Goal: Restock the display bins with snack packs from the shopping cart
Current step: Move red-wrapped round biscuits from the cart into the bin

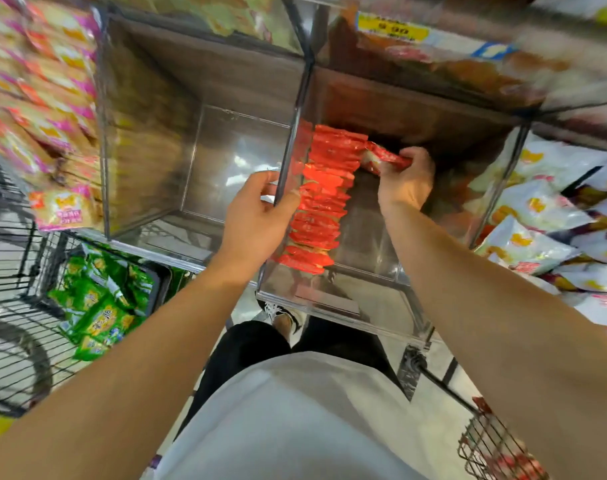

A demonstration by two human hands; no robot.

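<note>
The clear plastic bin holds a long row of red snack packs running front to back. The left hand grips the bin's left wall. The right hand pinches one red pack near the row's far end.

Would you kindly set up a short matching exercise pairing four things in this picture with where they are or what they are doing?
Things:
1. left hand
2. right hand
3. green snack packs
4. row of red packs

Places or states:
A. in the bin below, lower left
B. pinches a red pack
C. stands in the clear bin
D. grips the divider between two bins

Pairs: 1-D, 2-B, 3-A, 4-C
</note>
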